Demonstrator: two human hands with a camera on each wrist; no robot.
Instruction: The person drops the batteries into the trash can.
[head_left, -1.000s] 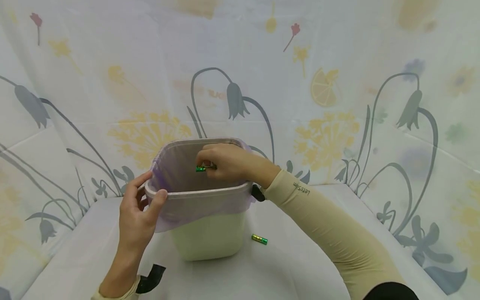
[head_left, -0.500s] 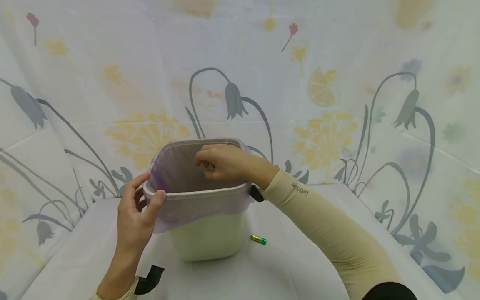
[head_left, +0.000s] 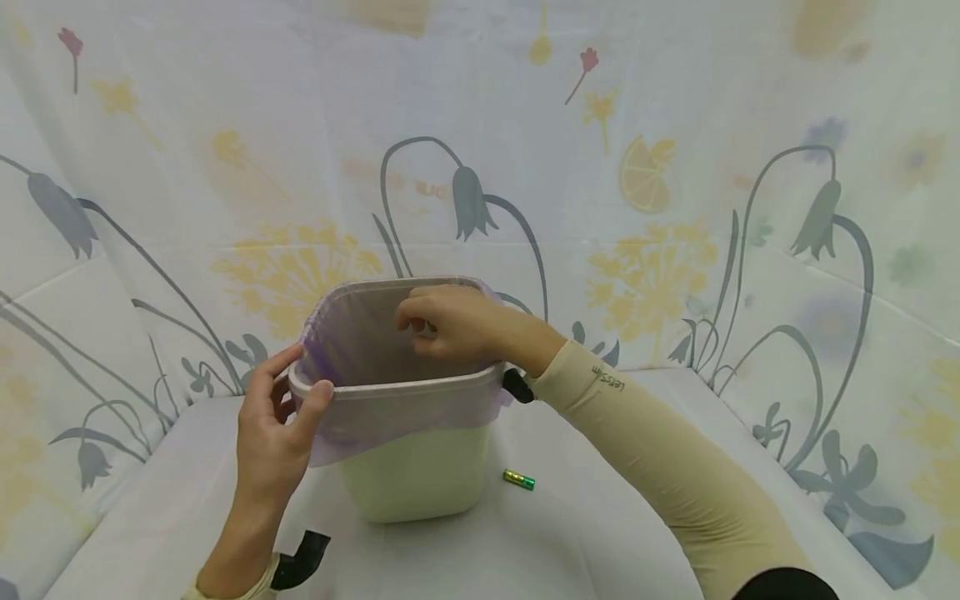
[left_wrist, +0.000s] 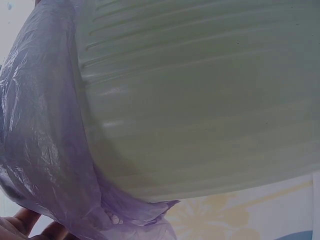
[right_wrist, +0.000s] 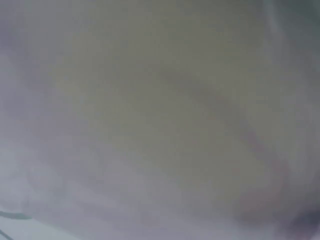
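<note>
A pale green trash can (head_left: 416,475), lined with a thin purple trash bag (head_left: 405,425) folded over its rim, stands in the head view. My left hand (head_left: 273,425) grips the rim at its near left corner, thumb in front and fingers along the left side. My right hand (head_left: 453,325) hangs over the can's opening, fingers loosely bent, a gap between thumb and forefinger; nothing shows in it. A green-and-gold battery (head_left: 518,479) lies on the table, right of the can. The can's bottom inside is hidden. The right wrist view is blurred.
The table has a white cover (head_left: 585,517). A floral-patterned sheet (head_left: 555,250) rises behind and at both sides.
A green battery in my right hand's fingers has been let go over the trash can and is out of sight. My left hand has stayed on the rim.
</note>
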